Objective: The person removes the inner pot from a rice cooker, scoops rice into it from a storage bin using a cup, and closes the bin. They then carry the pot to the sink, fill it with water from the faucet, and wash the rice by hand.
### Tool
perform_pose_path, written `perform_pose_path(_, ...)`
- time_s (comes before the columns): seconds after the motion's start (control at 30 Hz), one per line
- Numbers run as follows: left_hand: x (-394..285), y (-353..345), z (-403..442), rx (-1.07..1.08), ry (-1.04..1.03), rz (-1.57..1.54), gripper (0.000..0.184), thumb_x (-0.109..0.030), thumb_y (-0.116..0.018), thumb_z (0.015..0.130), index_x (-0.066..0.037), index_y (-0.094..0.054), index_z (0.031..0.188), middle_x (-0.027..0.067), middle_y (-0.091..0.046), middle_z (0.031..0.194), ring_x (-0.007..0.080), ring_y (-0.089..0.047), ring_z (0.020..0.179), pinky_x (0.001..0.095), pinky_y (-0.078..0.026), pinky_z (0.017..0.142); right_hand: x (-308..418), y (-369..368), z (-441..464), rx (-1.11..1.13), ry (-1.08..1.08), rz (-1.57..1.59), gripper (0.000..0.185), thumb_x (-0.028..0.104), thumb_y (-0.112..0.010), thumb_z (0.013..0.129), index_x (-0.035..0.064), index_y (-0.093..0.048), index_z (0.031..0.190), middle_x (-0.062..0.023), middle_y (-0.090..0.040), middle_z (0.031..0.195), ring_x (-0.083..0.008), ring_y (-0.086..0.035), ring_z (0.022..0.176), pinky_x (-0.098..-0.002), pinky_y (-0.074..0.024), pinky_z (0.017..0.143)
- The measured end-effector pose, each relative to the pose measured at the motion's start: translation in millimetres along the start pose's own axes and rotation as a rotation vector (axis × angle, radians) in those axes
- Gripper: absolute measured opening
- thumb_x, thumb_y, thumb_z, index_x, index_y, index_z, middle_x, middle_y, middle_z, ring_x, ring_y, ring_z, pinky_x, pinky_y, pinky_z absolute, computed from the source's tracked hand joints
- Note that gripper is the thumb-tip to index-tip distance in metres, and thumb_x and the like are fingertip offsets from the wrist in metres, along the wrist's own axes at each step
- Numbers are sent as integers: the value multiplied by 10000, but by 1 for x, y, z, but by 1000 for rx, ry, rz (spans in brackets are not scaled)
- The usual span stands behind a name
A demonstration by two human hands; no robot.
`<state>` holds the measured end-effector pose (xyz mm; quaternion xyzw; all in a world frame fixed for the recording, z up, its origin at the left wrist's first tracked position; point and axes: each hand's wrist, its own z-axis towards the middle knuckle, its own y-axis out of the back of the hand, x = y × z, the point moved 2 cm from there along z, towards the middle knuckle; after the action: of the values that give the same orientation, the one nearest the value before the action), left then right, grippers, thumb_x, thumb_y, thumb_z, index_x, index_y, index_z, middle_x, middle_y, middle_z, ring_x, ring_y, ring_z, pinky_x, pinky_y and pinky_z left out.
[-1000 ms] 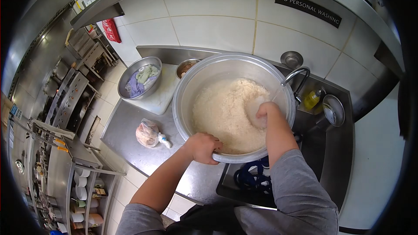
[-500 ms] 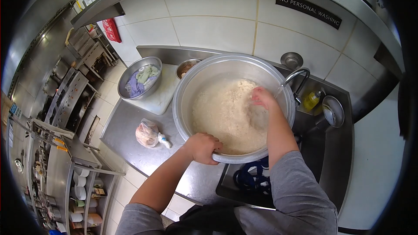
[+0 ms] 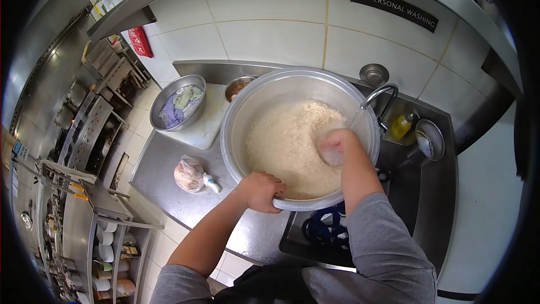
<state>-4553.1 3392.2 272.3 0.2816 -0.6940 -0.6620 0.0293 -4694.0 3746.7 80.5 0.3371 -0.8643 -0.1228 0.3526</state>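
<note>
A large metal pot (image 3: 270, 94) holds rice (image 3: 289, 138) in cloudy water. My left hand (image 3: 260, 191) is closed over its near rim, thumb on the outer side. Inside the pot, toward the right, my right hand (image 3: 333, 143) is down at the rice; motion blur and water hide its fingers. The curved tap (image 3: 381, 98) reaches over the pot's right rim, and a thin stream of water seems to fall from it.
Left of the pot lie a knotted plastic bag (image 3: 189, 173), a white cutting board (image 3: 210, 126), a metal bowl (image 3: 194, 119) of cloths and a smaller bowl (image 3: 236, 88). On the right are a sink (image 3: 419, 188), a yellow liquid bottle (image 3: 401, 126) and dark blue straps (image 3: 326, 229).
My right hand has moved nearer to me and deeper into the rice, leaving a hollow around it. My left hand stays on the rim.
</note>
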Motion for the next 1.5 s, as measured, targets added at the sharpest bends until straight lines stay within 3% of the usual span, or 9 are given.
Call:
perform_pose_path(0.1,0,0,0,2,2,-1,361,-340,-787,641,-143,-695,929,52,-696,864,303,-683,849,434,-543,748,40,19,-40,-177,492,902,461,237,-723,876,60,-628,1291,-90,-684,1155,-242,-660,918,-414,-546,784)
perform_pose_path(0.23,0,0,1,10,-6,12,357,-336,-788,639,-145,-694,925,47,-697,866,297,-683,850,432,-543,746,6,12,-16,-166,-3,-483,338,331,-723,884,100,-658,1123,-71,-697,931,-239,-676,904,-493,-536,819)
perform_pose_path(0.37,1,-1,1,9,2,9,363,-331,-791,636,-152,-692,936,39,-696,868,290,-684,857,430,-544,753,27,4,-26,323,364,717,435,350,-730,873,20,-699,1154,-141,-721,1040,-283,-687,973,-462,-541,843)
perform_pose_path(0.5,1,-3,1,10,12,14,378,-329,-794,630,-153,-690,948,34,-696,870,287,-684,857,430,-542,764,29,20,-46,-614,340,596,383,329,-725,890,26,-693,1122,-123,-711,1015,-267,-687,957,-456,-549,826)
perform_pose_path(0.6,2,-4,1,-1,0,29,378,-328,-795,629,-152,-690,947,33,-696,870,285,-685,851,429,-541,765,24,3,-48,-83,-93,-481,266,261,-701,896,56,-651,1058,-67,-718,969,-230,-658,970,-444,-556,727)
perform_pose_path(0.67,0,-2,1,9,3,24,374,-327,-794,630,-152,-690,944,34,-696,870,286,-684,855,429,-540,766,30,-4,-40,197,95,358,314,290,-712,883,52,-670,1085,-93,-731,1007,-250,-662,1001,-434,-542,791)
perform_pose_path(0.8,-1,1,1,11,-1,-1,337,-358,-775,654,-143,-695,901,58,-682,856,298,-679,884,439,-535,801,-11,33,46,-750,286,147,280,242,-731,883,82,-653,1099,-56,-666,998,-224,-628,999,-392,-539,824)
perform_pose_path(0.9,-2,3,1,25,16,2,339,-356,-773,653,-141,-697,905,64,-684,859,303,-679,883,440,-535,805,30,-2,-66,-30,-167,-319,306,258,-713,893,81,-645,1133,-46,-663,1024,-213,-611,963,-391,-531,811)
perform_pose_path(1.5,3,-3,0,-16,-16,-10,362,-359,-780,644,-137,-696,916,57,-692,861,297,-682,877,435,-531,806,42,6,-59,-313,78,-491,305,229,-696,897,83,-665,1163,-73,-702,1076,-229,-644,963,-349,-516,843)
